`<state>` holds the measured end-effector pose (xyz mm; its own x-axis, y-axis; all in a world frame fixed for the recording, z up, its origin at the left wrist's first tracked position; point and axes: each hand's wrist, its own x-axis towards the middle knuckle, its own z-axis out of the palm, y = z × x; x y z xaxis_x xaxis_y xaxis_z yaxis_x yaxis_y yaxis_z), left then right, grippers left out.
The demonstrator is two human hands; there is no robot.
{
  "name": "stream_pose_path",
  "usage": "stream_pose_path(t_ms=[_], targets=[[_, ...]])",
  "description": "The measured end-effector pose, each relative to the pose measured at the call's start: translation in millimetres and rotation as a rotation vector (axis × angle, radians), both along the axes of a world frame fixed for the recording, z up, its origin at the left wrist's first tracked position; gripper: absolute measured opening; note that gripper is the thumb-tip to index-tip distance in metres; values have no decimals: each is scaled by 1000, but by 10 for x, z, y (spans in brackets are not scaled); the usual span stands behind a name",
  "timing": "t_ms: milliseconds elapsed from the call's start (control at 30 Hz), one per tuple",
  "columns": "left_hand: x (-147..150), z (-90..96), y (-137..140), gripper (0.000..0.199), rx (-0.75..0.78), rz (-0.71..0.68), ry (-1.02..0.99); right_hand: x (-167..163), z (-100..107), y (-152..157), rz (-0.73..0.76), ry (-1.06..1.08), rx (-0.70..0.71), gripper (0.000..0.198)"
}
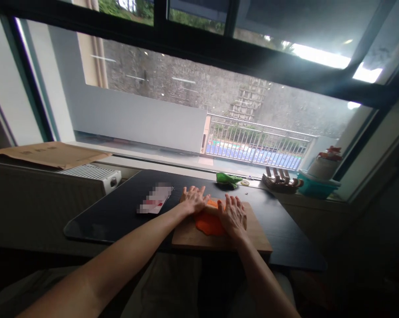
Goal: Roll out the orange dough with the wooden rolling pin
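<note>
Resting left hand (195, 200) and right hand (233, 215) flat, with grip uncurled, on a pale roller (214, 210) across an orange sheet (208, 225) on the near wooden board (258, 229); probably soft, easily torn, best lifted by the edges.

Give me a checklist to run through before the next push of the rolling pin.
1. Left hand and right hand on the rolling pin: ok.
2. Orange sheet's visible edges inside the wooden board: ok.
3. Board resting on the dark table: ok.
4. Green item apart from the board: ok, it lies beyond it.
5. Sheet evenly thick: cannot tell.
6. Sheet free of sticking underneath: cannot tell.
</note>
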<state>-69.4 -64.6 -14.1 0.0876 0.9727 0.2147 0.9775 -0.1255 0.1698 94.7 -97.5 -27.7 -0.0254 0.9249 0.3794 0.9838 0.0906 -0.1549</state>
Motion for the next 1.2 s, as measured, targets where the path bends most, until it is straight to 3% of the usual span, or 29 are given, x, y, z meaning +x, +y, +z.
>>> stream_pose_path(t_ms=[133, 300, 467, 567, 700, 933, 1067, 1200], targets=[[21, 10, 48, 60, 51, 7, -2, 5, 35, 73, -8, 15, 26, 50], [131, 111, 418, 58, 90, 18, -34, 61, 190, 478, -26, 88, 9, 50], [202, 179, 677, 60, 26, 36, -42, 120, 211, 763, -44, 117, -51, 51], [188, 168, 626, 62, -26, 23, -35, 109, 216, 693, -46, 124, -73, 53], [110, 102, 361, 66, -65, 21, -26, 45, 193, 358, -50, 120, -82, 56], [-18, 21, -111, 63, -14, -33, 14, -24, 2, -107, -4, 24, 20, 52], [21, 73, -39, 63, -47, -5, 5, -19, 58, 11, -26, 68, -42, 50], [94, 105, 275, 67, -62, 23, -15, 28, 171, 318, -43, 115, -110, 53]])
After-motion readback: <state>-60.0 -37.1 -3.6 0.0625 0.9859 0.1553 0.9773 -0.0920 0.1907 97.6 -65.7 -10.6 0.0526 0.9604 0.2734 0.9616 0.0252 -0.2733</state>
